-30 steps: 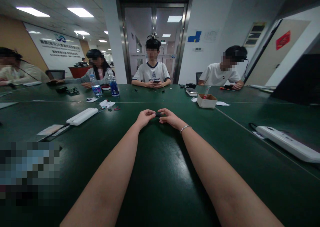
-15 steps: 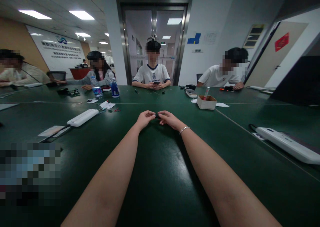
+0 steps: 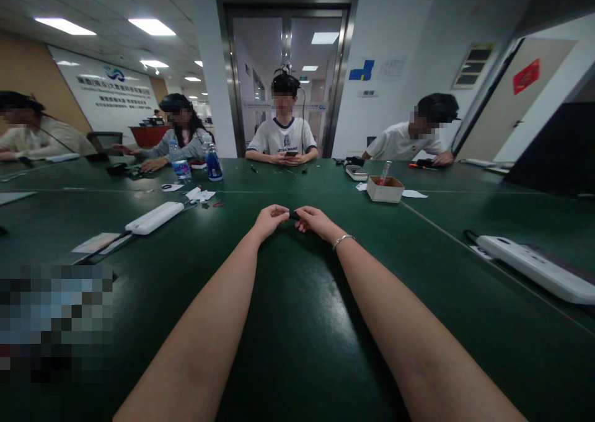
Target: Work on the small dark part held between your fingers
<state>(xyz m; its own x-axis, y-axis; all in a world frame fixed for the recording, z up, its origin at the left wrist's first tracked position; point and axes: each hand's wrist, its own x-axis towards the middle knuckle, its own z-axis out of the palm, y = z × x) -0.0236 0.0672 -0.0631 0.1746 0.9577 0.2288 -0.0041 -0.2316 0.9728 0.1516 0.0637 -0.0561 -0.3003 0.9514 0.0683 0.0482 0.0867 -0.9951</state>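
Both my arms reach forward over the dark green table (image 3: 288,323). Between my fingertips is a small black object (image 3: 293,215), too small and too covered to name. My left hand (image 3: 272,220) pinches its left end. From the other side my right hand (image 3: 317,221) pinches the right end, its lower fingers curled beneath. A silver bracelet (image 3: 343,241) circles my right wrist.
White power strips lie left (image 3: 155,217) and right (image 3: 534,267). Beyond my hands are a small open box (image 3: 385,190), paper scraps (image 3: 199,194) and bottles (image 3: 213,163). Several people sit around the far side, one (image 3: 284,138) directly opposite holding a phone.
My hands keep nearly the same place and grip on the black object. At the far left, a co-worker's hands have shifted, and the person at right has leaned slightly.
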